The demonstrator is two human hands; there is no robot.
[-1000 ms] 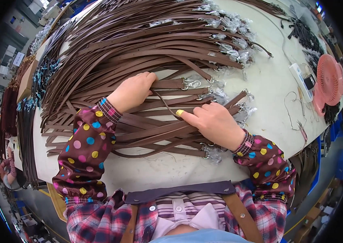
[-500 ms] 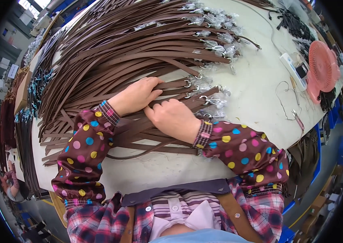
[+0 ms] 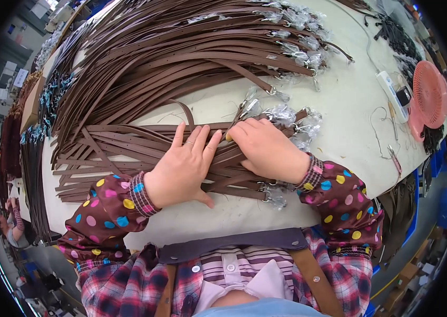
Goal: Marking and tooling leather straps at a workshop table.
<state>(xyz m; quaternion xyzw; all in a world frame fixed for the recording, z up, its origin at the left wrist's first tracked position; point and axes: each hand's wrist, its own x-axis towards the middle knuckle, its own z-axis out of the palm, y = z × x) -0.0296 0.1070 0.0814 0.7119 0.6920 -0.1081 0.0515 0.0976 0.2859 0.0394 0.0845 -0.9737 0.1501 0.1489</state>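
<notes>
Brown straps (image 3: 144,141) lie in a bunch before me on the white table, their metal-fitted ends wrapped in clear plastic (image 3: 308,127) at the right. My left hand (image 3: 181,166) rests flat across the bunch, fingers spread and thumb pointing toward me. Just right of it, my right hand (image 3: 268,148) is curled round the same bunch near the wrapped ends, its fingertips partly hidden. Beyond both hands spreads a larger pile of similar straps (image 3: 181,74), with wrapped metal ends also to the right.
At the right stand a pink fan (image 3: 429,95) and a white power strip (image 3: 392,95). Small pink-handled snips (image 3: 394,161) lie nearer me. Dark straps with blue ties (image 3: 36,169) hang over the left edge. A person (image 3: 15,227) sits at the far left.
The near straps have been gathered into a tighter bunch, apart from the large pile. My left hand came nearer and spread its fingers; my right hand moved right along the straps.
</notes>
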